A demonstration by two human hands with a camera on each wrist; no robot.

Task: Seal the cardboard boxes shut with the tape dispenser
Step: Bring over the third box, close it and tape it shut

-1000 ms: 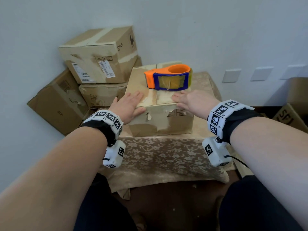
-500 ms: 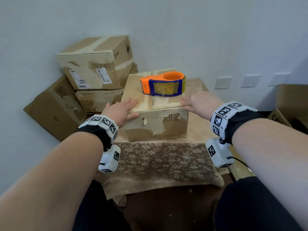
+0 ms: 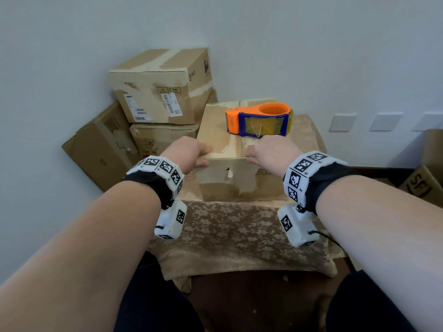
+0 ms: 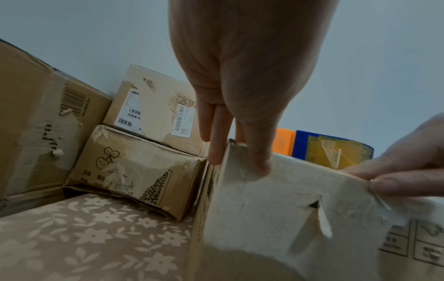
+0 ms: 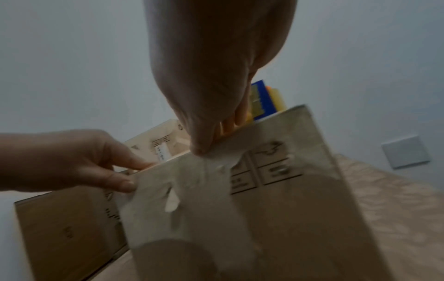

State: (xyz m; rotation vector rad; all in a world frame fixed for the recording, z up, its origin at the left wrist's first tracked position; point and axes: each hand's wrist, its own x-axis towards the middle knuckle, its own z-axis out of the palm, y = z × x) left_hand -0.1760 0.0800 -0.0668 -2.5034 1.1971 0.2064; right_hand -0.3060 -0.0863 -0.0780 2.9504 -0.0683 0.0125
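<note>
A worn cardboard box (image 3: 239,183) sits on the cloth-covered table (image 3: 239,231), flaps down. An orange and blue tape dispenser (image 3: 260,122) lies on its top toward the back. My left hand (image 3: 189,152) pinches the box's near top edge at the left corner, fingers on top and thumb on the front face. My right hand (image 3: 268,152) pinches the same edge right of the centre seam. In the left wrist view the left hand (image 4: 240,95) straddles the box (image 4: 276,218) corner. The right wrist view, blurred, shows the right hand (image 5: 211,95) with its thumb on the box (image 5: 288,218) front.
Two taped boxes (image 3: 163,87) are stacked at the back left against the wall, with a third box (image 3: 100,149) leaning beside them. More cardboard (image 3: 426,183) stands at the right. Wall plates (image 3: 342,122) sit behind the table.
Both hands slid back from lying flat on the box top to its near edge. The right hand went to the box's right side, then came back to the front edge.
</note>
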